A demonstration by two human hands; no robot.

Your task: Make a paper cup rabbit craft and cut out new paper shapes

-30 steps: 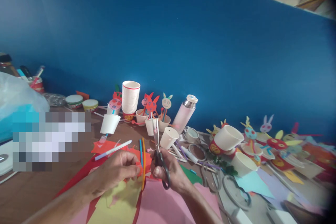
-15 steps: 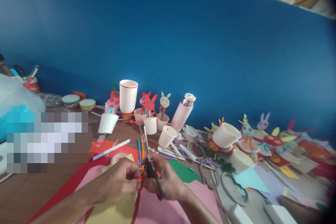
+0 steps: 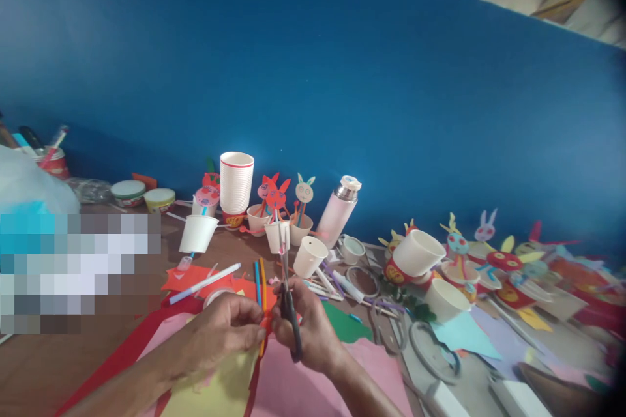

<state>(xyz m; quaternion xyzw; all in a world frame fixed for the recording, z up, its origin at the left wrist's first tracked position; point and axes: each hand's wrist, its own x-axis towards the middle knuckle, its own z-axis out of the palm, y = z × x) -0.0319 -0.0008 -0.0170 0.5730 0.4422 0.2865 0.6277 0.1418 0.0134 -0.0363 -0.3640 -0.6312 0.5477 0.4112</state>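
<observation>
My right hand (image 3: 310, 322) is wrapped round a pair of scissors (image 3: 290, 319) with black handles, the blades pointing up and away from me. Opposite it, my left hand (image 3: 222, 329) pinches a small orange-red paper piece (image 3: 267, 322), largely hidden by the fingers. Both hands almost meet above a yellow paper sheet (image 3: 210, 388) and a pink paper sheet (image 3: 327, 381). Just beyond the fingertips are a blue straw (image 3: 257, 281) and an orange straw (image 3: 264, 283). A white marker (image 3: 205, 283) lies across red paper (image 3: 178, 278) beyond my left hand.
Behind the hands stand a tall paper-cup stack (image 3: 237, 182), several cups with paper animal heads, and a pink thermos (image 3: 336, 212). To the right are a green sheet (image 3: 345, 322), grey tape rings (image 3: 435, 352) and more cup figures. A blue wall (image 3: 313, 65) closes the back.
The scissors have swung more upright and slightly right, and their blades are closer together. My left hand still pinches the orange-red paper. A small pink scrap now shows on the yellow sheet.
</observation>
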